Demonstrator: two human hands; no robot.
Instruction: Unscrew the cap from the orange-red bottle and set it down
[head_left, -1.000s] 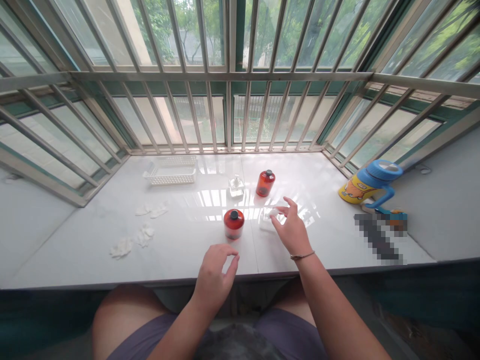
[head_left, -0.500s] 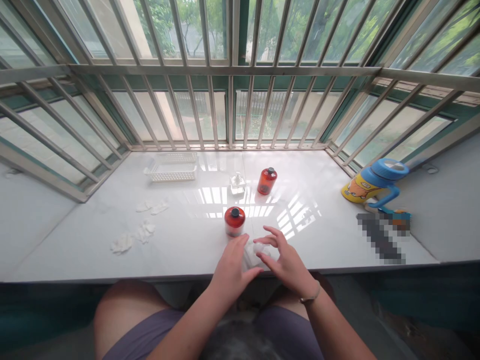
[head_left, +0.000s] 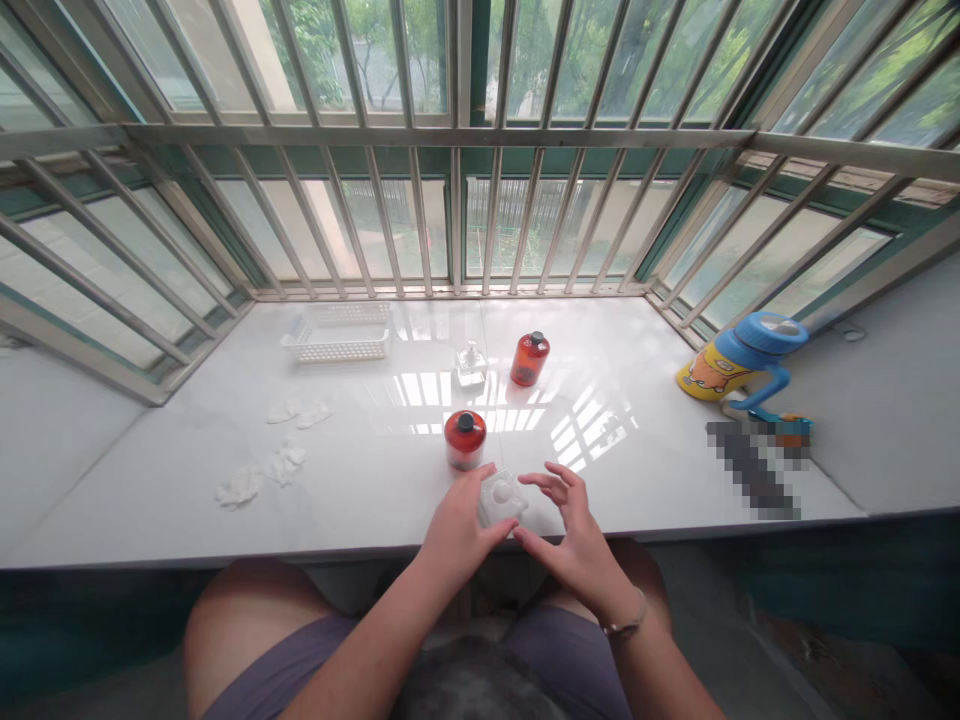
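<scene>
Head view: the left hand (head_left: 457,525) grips a small clear bottle (head_left: 502,497) by its side at the near edge of the white sill (head_left: 637,400), while the right hand (head_left: 574,530) hovers just at its 3 o'clock, fingers spread and holding nothing; its white cap seems still on, though glare blurs it. A red jar (head_left: 466,438) sits close at 11 o'clock; open room lies toward 2 o'clock.

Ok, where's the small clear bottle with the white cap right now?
In the head view the clear bottle sits at the sill's near edge, gripped by the left hand, with the right hand beside it, just in front of the nearer orange jar.
</scene>
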